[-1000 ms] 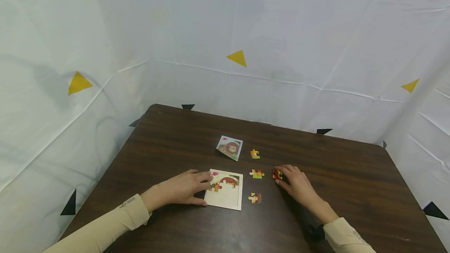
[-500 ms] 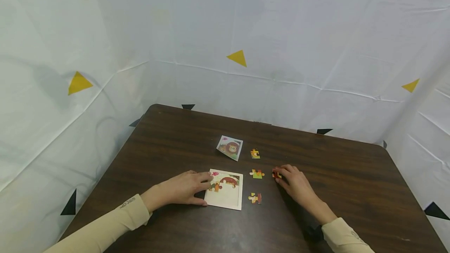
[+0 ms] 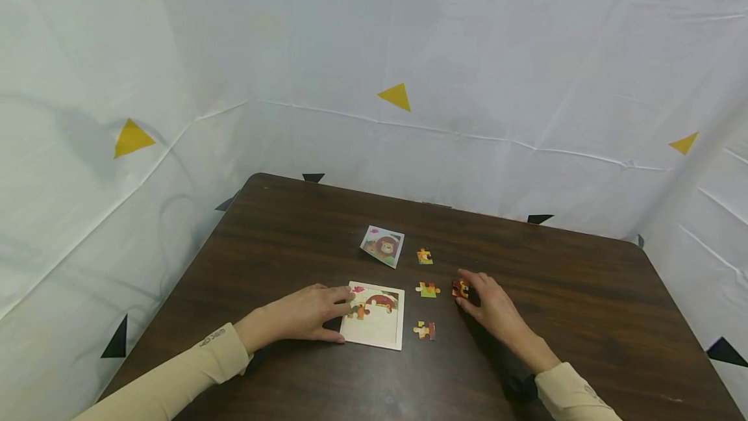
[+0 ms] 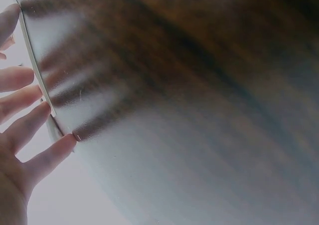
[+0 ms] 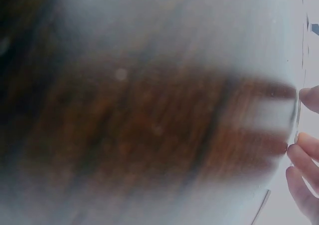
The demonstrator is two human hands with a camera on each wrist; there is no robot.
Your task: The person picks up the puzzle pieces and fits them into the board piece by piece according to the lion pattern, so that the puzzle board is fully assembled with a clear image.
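Observation:
My left hand (image 3: 310, 312) rests at the left side of a square puzzle board (image 3: 374, 336). Its fingers reach over the rim and the thumb lies at the near left corner; the left wrist view shows them spread along the edge. Several joined pieces, with part of a lion picture, fill the board's far part. My right hand (image 3: 497, 307) pinches a red and yellow puzzle piece (image 3: 460, 289) on the table, thumb on the near side and index finger on the far side. In the right wrist view, the fingertips (image 5: 295, 152) meet low at the tabletop.
Three loose puzzle pieces lie in a column between board and right hand: one far (image 3: 424, 256), a green and orange piece (image 3: 428, 290), and a near piece (image 3: 424, 330). A lion picture card (image 3: 382, 247) with a curled corner lies beyond the board. White sheeting (image 3: 467, 51) surrounds the dark table (image 3: 304, 226).
My right fingers have shifted around the red piece, covering it more half a second ago; now it shows again, slightly turned. The left hand and the board have stayed put.

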